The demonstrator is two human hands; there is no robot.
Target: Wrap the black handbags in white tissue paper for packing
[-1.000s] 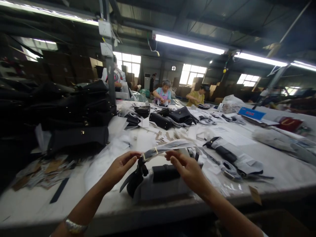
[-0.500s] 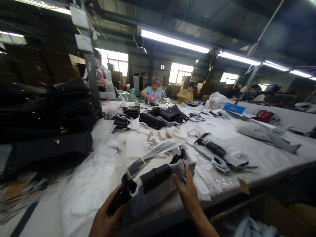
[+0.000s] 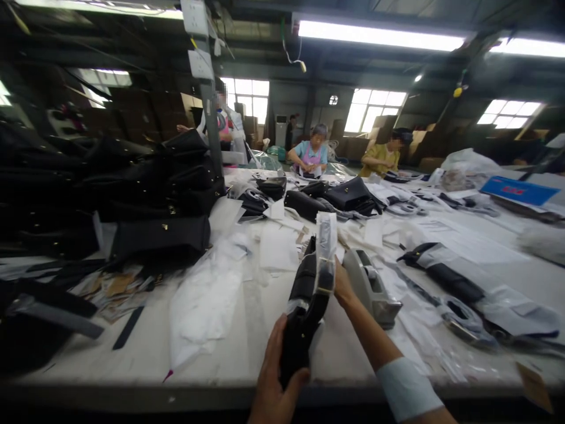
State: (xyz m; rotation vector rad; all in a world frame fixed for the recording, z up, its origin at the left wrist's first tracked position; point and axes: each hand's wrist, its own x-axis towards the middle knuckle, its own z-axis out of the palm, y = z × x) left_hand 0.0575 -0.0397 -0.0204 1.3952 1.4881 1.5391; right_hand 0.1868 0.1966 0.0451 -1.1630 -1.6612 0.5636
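Of two hands, the left hand [image 3: 274,377] gripped one bag [image 3: 302,335] by its near end. The right hand [image 3: 342,281]—fingers hidden, grip impossible to tell—was near one dispenser [image 3: 358,274].

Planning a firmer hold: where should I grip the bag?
Probably the near end of the bag, coming from the near side: it faces the camera and is narrow enough for the left hand to span. I'd avoid the handle, which looks plastic-wrapped.

You see white sockets [image 3: 195,16] on the metal post [image 3: 212,135], cartons [image 3: 145,115] stacked left of it, a blue-sleeved co-worker [image 3: 312,154] to its right and, much farther right, a blue box [image 3: 518,189].
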